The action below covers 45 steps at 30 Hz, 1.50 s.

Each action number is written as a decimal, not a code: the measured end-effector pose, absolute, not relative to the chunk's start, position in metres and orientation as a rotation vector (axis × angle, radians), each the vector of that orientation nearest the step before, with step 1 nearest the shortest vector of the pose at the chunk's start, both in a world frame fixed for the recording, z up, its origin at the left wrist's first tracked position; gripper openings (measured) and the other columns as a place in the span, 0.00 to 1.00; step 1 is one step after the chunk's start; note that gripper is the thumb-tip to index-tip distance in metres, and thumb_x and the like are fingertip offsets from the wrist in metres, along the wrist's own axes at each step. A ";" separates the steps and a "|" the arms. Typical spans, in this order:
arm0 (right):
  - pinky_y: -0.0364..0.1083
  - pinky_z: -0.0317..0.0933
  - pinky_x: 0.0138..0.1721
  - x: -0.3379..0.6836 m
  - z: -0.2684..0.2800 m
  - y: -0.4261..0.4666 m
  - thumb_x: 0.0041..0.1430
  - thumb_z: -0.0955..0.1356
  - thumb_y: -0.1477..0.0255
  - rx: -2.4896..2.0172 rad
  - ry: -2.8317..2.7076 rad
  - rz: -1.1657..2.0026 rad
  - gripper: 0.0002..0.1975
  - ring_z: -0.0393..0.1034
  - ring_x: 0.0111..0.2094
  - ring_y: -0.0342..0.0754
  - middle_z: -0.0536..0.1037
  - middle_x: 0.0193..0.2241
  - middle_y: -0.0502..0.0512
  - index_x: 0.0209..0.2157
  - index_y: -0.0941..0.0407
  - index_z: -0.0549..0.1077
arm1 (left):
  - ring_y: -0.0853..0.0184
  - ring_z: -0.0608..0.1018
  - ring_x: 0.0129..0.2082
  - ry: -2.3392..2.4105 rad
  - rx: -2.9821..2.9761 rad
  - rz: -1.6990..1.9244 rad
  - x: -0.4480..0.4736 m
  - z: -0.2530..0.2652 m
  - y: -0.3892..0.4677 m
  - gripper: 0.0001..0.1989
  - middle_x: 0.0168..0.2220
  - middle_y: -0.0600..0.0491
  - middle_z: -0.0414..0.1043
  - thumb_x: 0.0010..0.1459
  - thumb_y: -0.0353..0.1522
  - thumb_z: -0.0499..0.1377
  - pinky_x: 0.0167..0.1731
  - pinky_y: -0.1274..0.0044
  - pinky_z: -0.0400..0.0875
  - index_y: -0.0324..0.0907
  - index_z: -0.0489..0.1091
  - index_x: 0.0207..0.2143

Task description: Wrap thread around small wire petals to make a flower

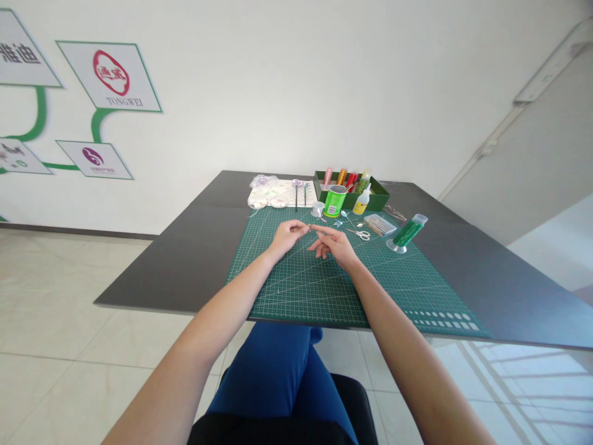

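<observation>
L hand (287,239) had thumb + fingertips pinched on a tiny piece (309,227), above the far half of the green mat (306,290); too small to ID. R hand (337,246) was partly open, index stretched to the same spot, other fingers loosely bent, no visible hold; contact unclear. Piece prob. v. light, maybe fragile, easy to drop; best held at its edge w/ fingertips. Stiff or soft: can't tell. Scissors (357,233) + clear case (380,225) lay right of R hand, approx. in its way rightward; green roll (410,232) farther right. Can (334,201), glue bottle (362,201), box (380,198) crowded the far side.
</observation>
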State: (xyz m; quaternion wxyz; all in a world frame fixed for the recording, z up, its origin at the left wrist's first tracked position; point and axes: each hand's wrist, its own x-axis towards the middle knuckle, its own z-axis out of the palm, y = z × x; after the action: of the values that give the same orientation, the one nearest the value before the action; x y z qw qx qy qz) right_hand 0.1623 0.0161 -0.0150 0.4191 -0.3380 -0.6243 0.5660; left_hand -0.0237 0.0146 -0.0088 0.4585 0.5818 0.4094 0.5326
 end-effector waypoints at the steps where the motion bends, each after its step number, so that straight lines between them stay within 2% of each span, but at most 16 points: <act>1: 0.40 0.59 0.17 0.162 -0.015 0.016 0.55 0.72 0.54 -0.847 -1.563 1.421 0.34 0.72 0.18 0.44 0.83 0.26 0.58 0.58 0.60 0.72 | 0.75 0.63 0.19 1.007 1.425 1.312 -0.024 -0.009 0.015 0.14 0.19 0.57 0.67 0.52 0.40 0.67 0.21 0.80 0.56 0.37 0.75 0.30; 16: 0.40 0.59 0.17 0.162 -0.016 0.016 0.55 0.72 0.54 -0.841 -1.559 1.421 0.34 0.72 0.18 0.44 0.83 0.25 0.57 0.58 0.60 0.72 | 0.76 0.60 0.16 1.019 1.415 1.300 -0.023 -0.008 0.014 0.16 0.17 0.59 0.62 0.51 0.41 0.69 0.18 0.80 0.53 0.37 0.74 0.30; 45: 0.40 0.59 0.17 0.162 -0.016 0.016 0.55 0.72 0.54 -0.844 -1.554 1.424 0.35 0.72 0.18 0.44 0.83 0.25 0.57 0.58 0.61 0.71 | 0.77 0.61 0.14 1.019 1.434 1.306 -0.024 -0.008 0.013 0.13 0.16 0.60 0.62 0.52 0.38 0.68 0.17 0.81 0.53 0.37 0.73 0.30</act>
State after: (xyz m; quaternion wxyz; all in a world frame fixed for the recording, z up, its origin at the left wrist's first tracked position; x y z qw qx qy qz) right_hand 0.1619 0.0164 -0.0159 0.4219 -0.3372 -0.6205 0.5685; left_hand -0.0243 0.0130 -0.0076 0.4576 0.5819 0.4137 0.5299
